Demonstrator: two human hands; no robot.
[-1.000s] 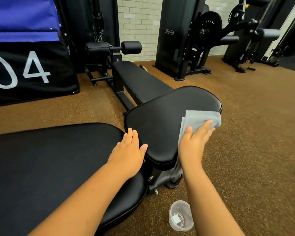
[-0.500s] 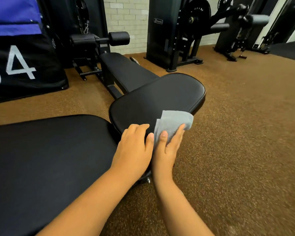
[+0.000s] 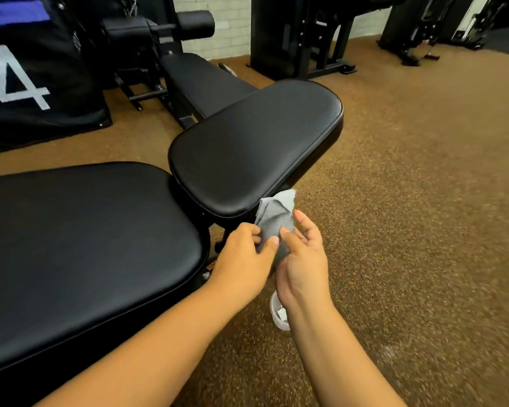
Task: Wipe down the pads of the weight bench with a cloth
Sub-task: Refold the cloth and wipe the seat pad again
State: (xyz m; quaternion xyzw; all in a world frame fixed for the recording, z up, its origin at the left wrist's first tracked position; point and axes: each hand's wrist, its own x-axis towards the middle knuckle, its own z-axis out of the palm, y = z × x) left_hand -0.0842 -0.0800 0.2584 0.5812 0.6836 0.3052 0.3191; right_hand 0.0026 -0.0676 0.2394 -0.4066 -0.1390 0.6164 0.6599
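just off the near corner of the small seat pad, both hands meet around a grey cloth. the left hand pinches the cloth's lower part between thumb and curled fingers, and the right hand grips it from the other side, thumb laid across the fabric and fingers curled behind it. the cloth is bunched and held in the air, its upper corner sticking up just beside the seat pad's near edge; whether it touches the pad cannot be told. the seat pad is black and glossy, and nothing lies on its top. to the left of the seat pad lies the large back pad, also black, the two ends almost touching. nearer than the seat pad, on the brown speckled floor, a small clear plastic cup lies partly hidden behind the right wrist. beyond the seat pad stands another black bench with roller pads, and further off a black weight machine. far left of the seat pad is a black box with a white 4.
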